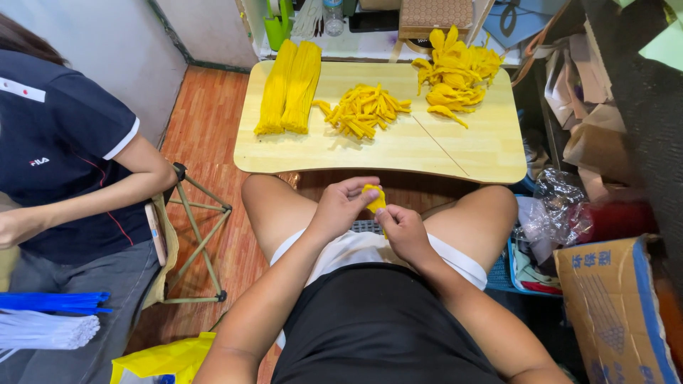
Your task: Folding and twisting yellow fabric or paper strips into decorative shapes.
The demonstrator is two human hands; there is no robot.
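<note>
My left hand (pixel 340 207) and my right hand (pixel 402 231) meet over my lap, both pinching a small yellow fuzzy piece (pixel 373 197) bent into a loop. Just beyond my knees stands a low wooden table (pixel 427 146). On it lie two long bundles of yellow fuzzy stems (pixel 290 87), a heap of short cut yellow pieces (pixel 364 110) in the middle, and a pile of shaped yellow petals (pixel 455 71) at the far right.
Another person in a dark shirt (pixel 57 142) sits at my left, beside a small folding stool frame (pixel 203 235). Blue and white stem bundles (pixel 50 316) lie at lower left. A cardboard box (pixel 615 306), crumpled plastic (pixel 551 210) and paper crowd the right.
</note>
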